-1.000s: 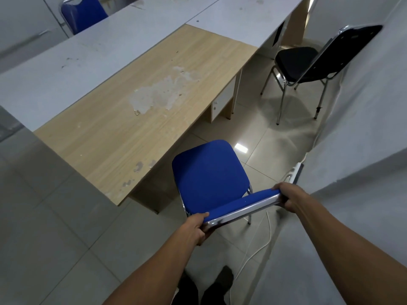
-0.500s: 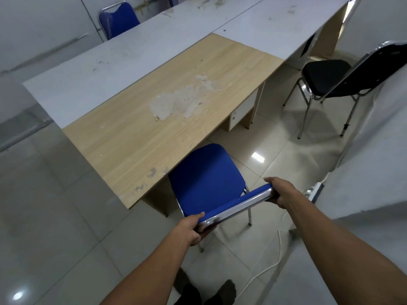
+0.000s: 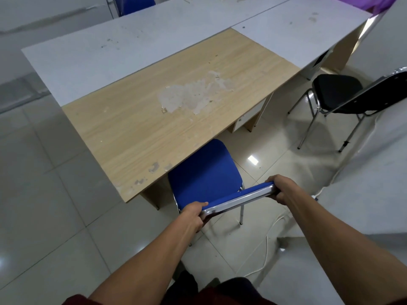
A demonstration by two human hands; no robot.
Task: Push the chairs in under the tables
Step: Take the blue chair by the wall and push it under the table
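Observation:
A blue padded chair (image 3: 206, 172) with a chrome frame stands at the near edge of a worn wooden table (image 3: 167, 106). The front of its seat sits just under the tabletop edge. My left hand (image 3: 193, 213) grips the left end of the backrest top. My right hand (image 3: 283, 190) grips the right end. A black chair (image 3: 337, 91) stands away from the tables at the right, seat facing left. Another blue chair (image 3: 134, 3) shows at the top, behind the white tables.
White tables (image 3: 114, 47) adjoin the wooden one at the back, and another white surface (image 3: 370, 183) lies close on my right. A white cable (image 3: 266, 254) trails over the tiled floor near the chair's rear legs. Open floor lies to the left.
The blue chair has moved forward, its seat front now reaching under the wooden table's edge. My view has shifted closer and higher over the table. Both hands keep their grip.

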